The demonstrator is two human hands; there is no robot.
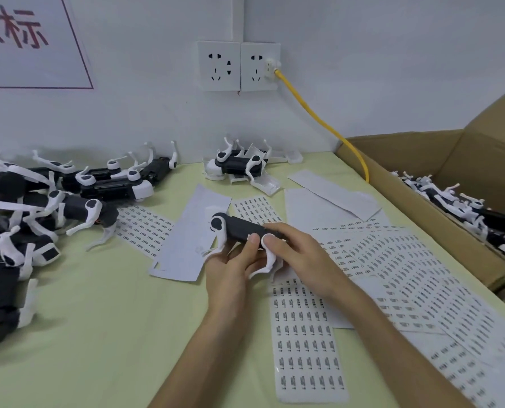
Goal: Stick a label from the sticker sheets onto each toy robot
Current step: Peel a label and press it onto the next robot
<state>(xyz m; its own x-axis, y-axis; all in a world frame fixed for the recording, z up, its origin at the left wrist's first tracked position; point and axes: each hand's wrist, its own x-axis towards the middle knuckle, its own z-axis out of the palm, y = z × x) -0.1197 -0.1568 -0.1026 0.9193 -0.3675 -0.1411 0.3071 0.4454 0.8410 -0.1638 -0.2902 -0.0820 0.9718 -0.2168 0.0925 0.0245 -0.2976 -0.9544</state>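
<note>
A toy robot (239, 226) with a dark body and white legs is held above the table's middle. My left hand (233, 267) grips it from below, thumb up against its side. My right hand (298, 256) closes over its right end, fingers pressed on a white leg joint. Sticker sheets (305, 337) covered in small printed labels lie under and to the right of my hands, with more sheets (416, 266) fanned out further right. I cannot tell whether a label sits on the held robot.
A pile of toy robots (48, 207) fills the left side, and two more robots (239, 163) lie by the wall. A cardboard box (439, 201) at right holds more robots. Blank backing sheets (186, 240) lie mid-table. A yellow cable (319, 119) runs from the wall socket.
</note>
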